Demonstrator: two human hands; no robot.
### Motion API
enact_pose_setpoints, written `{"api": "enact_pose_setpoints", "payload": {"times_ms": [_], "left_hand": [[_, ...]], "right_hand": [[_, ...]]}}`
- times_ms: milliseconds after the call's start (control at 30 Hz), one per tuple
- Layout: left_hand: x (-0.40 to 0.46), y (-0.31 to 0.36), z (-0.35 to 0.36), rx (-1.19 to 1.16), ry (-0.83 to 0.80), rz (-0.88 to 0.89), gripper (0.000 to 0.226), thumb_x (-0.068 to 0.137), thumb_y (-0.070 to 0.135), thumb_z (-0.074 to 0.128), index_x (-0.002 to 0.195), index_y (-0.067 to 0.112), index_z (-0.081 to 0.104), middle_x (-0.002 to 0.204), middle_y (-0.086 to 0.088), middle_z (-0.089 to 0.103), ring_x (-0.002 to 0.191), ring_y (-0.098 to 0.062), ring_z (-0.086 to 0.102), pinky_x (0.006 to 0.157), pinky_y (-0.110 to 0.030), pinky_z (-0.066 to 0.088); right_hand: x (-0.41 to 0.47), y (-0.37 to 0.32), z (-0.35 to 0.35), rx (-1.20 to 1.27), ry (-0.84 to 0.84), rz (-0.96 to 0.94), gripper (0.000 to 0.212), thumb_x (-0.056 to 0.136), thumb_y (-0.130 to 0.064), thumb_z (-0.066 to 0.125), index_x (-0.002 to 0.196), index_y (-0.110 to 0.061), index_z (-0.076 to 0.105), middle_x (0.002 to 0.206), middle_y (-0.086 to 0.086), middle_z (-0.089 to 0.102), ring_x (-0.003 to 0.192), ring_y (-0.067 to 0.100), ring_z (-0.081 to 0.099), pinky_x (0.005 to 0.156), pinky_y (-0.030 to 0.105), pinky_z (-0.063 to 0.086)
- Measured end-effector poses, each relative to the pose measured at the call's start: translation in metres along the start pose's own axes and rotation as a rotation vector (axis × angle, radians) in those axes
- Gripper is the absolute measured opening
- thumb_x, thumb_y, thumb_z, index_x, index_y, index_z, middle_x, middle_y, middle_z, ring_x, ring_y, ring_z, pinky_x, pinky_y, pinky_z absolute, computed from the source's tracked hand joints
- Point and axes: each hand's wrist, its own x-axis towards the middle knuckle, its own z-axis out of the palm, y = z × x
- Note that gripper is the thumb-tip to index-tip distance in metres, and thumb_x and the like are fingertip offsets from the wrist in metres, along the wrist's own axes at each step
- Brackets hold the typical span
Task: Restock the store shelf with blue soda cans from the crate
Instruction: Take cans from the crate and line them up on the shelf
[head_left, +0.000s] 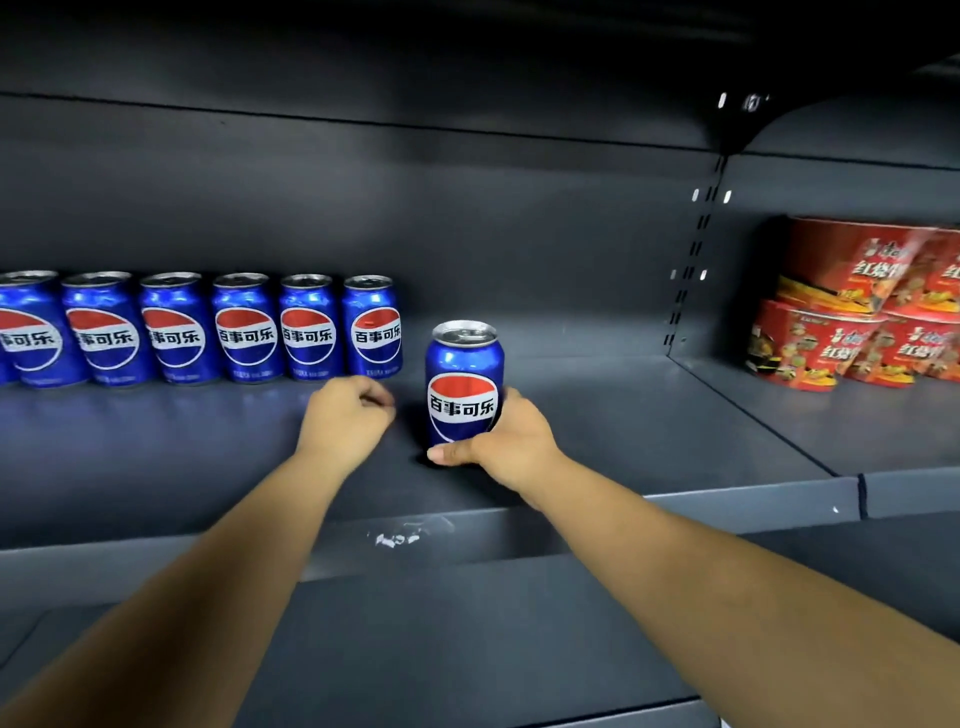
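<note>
Blue soda cans (208, 327) already stand in a row along the far left of the dark shelf (597, 415), six of them visible with logos facing out (the leftmost is cut by the frame edge, so more may sit beyond it). One more blue can (464, 387) is upright on the shelf, nearer than the row and just right of its last can, apart from it. The right hand (506, 439) grips this can low on its body, thumb across the near side. The left hand (345, 418) hovers just in front of the row's right end, fingers curled and holding nothing.

Judging by the layout, restocking is well under way: this can likely needs sliding back into line, and bare shelf remains to the right. Red instant noodle bowls (857, 306) are stacked in the far right bay. No crate shows, so how many cans remain cannot be told.
</note>
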Motion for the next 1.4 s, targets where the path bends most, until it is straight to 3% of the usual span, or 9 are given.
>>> {"api": "enact_pose_setpoints", "payload": {"times_ms": [100,167,300,467,733,900,1100,1400], "left_hand": [[0.015,-0.005,0.003,0.001,0.035,-0.032,0.012,0.083,0.003,0.060,0.090,0.006,0.068,0.082,-0.006,0.065,0.085,-0.020,0.058,0.075,-0.022,0.037],[0.022,-0.009,0.008,0.030,0.049,-0.055,0.017,0.083,0.004,0.058,0.099,0.007,0.065,0.079,-0.003,0.062,0.090,-0.024,0.059,0.075,-0.023,0.038],[0.034,-0.014,0.016,0.070,0.055,-0.049,0.046,0.085,0.006,0.055,0.129,0.009,0.046,0.075,0.002,0.054,0.084,-0.018,0.052,0.075,-0.025,0.035],[0.042,-0.017,0.020,0.121,0.043,-0.059,0.062,0.087,0.013,0.053,0.144,0.018,0.027,0.073,0.006,0.050,0.085,-0.020,0.052,0.075,-0.030,0.039],[0.045,-0.019,0.020,0.094,0.063,-0.103,0.061,0.086,0.012,0.052,0.140,0.017,0.026,0.074,0.005,0.052,0.083,-0.020,0.053,0.072,-0.029,0.037],[0.047,-0.019,0.022,0.149,0.054,-0.111,0.063,0.085,0.018,0.053,0.140,0.020,0.023,0.095,-0.001,0.058,0.097,-0.025,0.056,0.076,-0.031,0.039],[0.048,-0.019,0.023,0.165,0.057,-0.114,0.062,0.085,0.018,0.053,0.140,0.018,0.024,0.091,0.000,0.054,0.092,-0.024,0.056,0.074,-0.030,0.038],[0.047,-0.018,0.023,0.169,0.062,-0.116,0.060,0.086,0.017,0.054,0.139,0.017,0.026,0.090,0.001,0.053,0.091,-0.023,0.054,0.075,-0.029,0.036]], "right_hand": [[0.012,0.003,-0.004,-0.097,0.001,0.005,0.076,0.060,-0.044,0.084,0.121,-0.023,0.045,0.121,-0.007,0.060,0.123,0.018,0.048,0.116,0.049,0.007],[0.020,0.003,-0.004,-0.146,0.007,0.011,0.075,0.067,-0.050,0.078,0.126,-0.024,0.039,0.127,-0.004,0.057,0.129,0.020,0.041,0.114,0.049,-0.003],[0.039,-0.002,0.009,-0.298,0.057,0.062,0.080,0.071,-0.060,0.069,0.131,-0.022,0.032,0.134,0.002,0.049,0.136,0.023,0.031,0.114,0.055,-0.001],[0.069,-0.007,0.023,-0.487,0.088,0.110,0.093,0.076,-0.072,0.054,0.144,-0.019,0.018,0.145,0.003,0.037,0.140,0.028,0.019,0.108,0.066,0.001],[0.101,-0.012,0.035,-0.687,0.134,0.135,0.085,0.082,-0.074,0.037,0.141,-0.014,0.025,0.148,0.010,0.030,0.139,0.033,0.017,0.104,0.071,0.004],[0.114,-0.012,0.040,-0.736,0.120,0.142,0.082,0.085,-0.073,0.032,0.144,-0.016,0.023,0.151,0.011,0.026,0.141,0.035,0.013,0.103,0.072,0.004],[0.118,-0.012,0.039,-0.739,0.074,0.143,0.068,0.090,-0.067,0.029,0.143,-0.024,0.028,0.151,0.005,0.028,0.141,0.036,0.011,0.101,0.073,0.002],[0.116,-0.010,0.038,-0.705,0.101,0.116,0.070,0.085,-0.072,0.034,0.137,-0.025,0.041,0.144,0.004,0.038,0.138,0.034,0.017,0.103,0.072,0.001]]}}
